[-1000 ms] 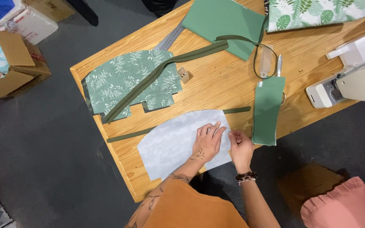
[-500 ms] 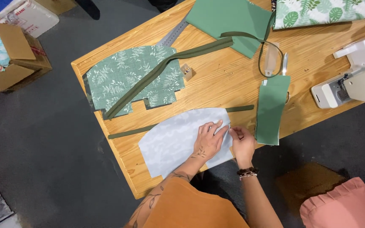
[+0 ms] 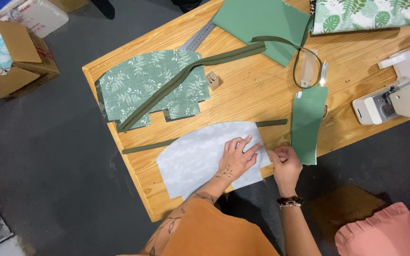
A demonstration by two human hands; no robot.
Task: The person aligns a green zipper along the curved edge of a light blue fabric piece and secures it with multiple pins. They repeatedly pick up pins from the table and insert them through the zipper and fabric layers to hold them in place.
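Observation:
A pale blue-grey fabric piece (image 3: 193, 161) with a curved top lies at the near edge of the wooden table (image 3: 243, 99). My left hand (image 3: 236, 159) rests flat on its right part, fingers spread. At the fabric's right edge, my right hand (image 3: 284, 164) has its fingers pinched together; whether something small is between them I cannot tell. A thin dark green strip (image 3: 144, 146) runs under the pale piece and comes out at the right. A plain green rectangular piece (image 3: 308, 124) lies just right of my right hand.
A leaf-print green fabric (image 3: 141, 90) with a dark green strap (image 3: 200, 71) across it lies at the far left. Further back are a solid green cloth (image 3: 262, 21), a metal ruler (image 3: 196, 39) and a tropical-print cloth (image 3: 371, 14). A sewing machine (image 3: 395, 95) stands right; cardboard boxes (image 3: 13, 57) sit on the floor.
Both hands stay at the pale fabric's right edge with only small finger movements. The view has shifted slightly.

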